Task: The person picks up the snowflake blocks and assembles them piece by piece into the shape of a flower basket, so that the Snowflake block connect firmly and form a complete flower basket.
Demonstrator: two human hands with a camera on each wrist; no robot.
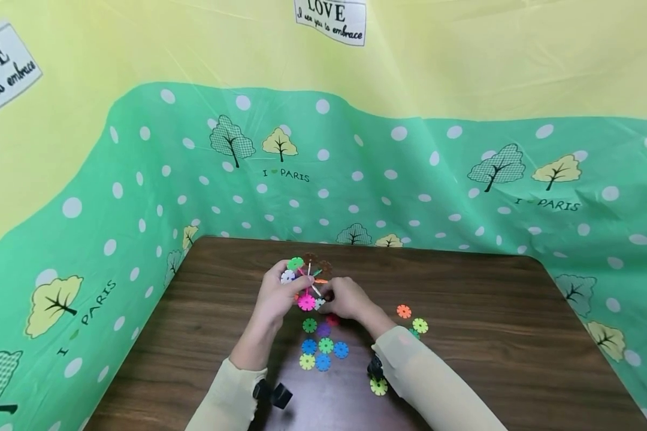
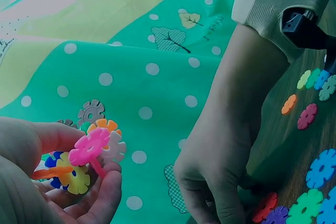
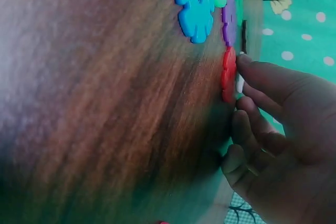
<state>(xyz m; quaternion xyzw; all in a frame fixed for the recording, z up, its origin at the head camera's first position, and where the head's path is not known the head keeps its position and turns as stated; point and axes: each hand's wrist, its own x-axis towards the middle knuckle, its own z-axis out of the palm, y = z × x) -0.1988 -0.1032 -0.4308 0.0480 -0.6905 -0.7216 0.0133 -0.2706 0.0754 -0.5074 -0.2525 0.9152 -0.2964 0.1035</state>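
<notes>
My left hand [image 1: 276, 294] holds a cluster of interlocked plastic flower discs [image 2: 90, 148] above the far part of the table. Pink, orange, white, yellow, blue and green discs stick out from it at various angles. Its thumb and fingers curl around the cluster, hiding part of it. My right hand [image 1: 349, 299] is low at the tabletop beside the cluster, back of the hand upward. Between its thumb and fingers the edge of a white disc [image 3: 240, 83] shows. A red disc [image 3: 228, 74] lies right by those fingertips, with a purple disc [image 3: 229, 19] behind it.
Loose discs lie on the brown wooden table [image 1: 480, 311] nearer the body, among them a blue disc [image 1: 322, 362] and a yellow disc [image 1: 307, 361]. An orange disc [image 1: 404, 311] is to the right. Past the table's far edge hangs a green and yellow curtain [image 1: 356, 179].
</notes>
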